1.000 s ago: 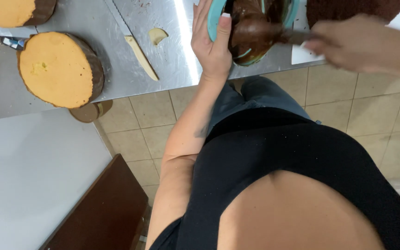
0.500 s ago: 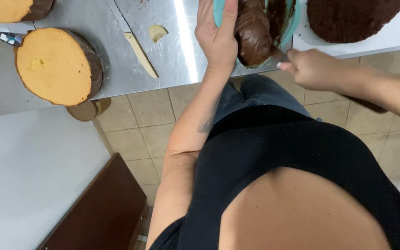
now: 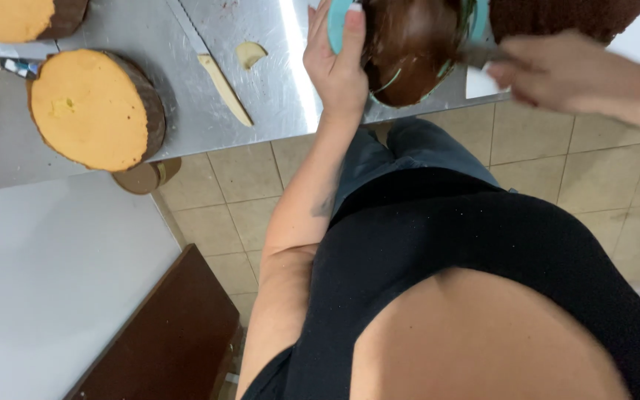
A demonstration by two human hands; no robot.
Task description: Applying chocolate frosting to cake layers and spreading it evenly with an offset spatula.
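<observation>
Left hand (image 3: 338, 67) fingers clasp the teal bowl (image 3: 409, 52) rim; right hand (image 3: 557, 70) fingers, blurred, pinch a stirring tool. Advisable: brace the bowl on the table (image 3: 275, 81), scrape evenly.

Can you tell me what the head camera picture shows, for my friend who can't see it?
A person's left hand steadies a teal bowl of chocolate cream at the edge of a steel table, while the blurred right hand works a utensil in it. A round yellow cake layer and a long knife lie nearby.

Steel table (image 3: 275, 89) w/ cake rounds (image 3: 94, 111), knife (image 3: 220, 81), teal bowl (image 3: 338, 33).
</observation>
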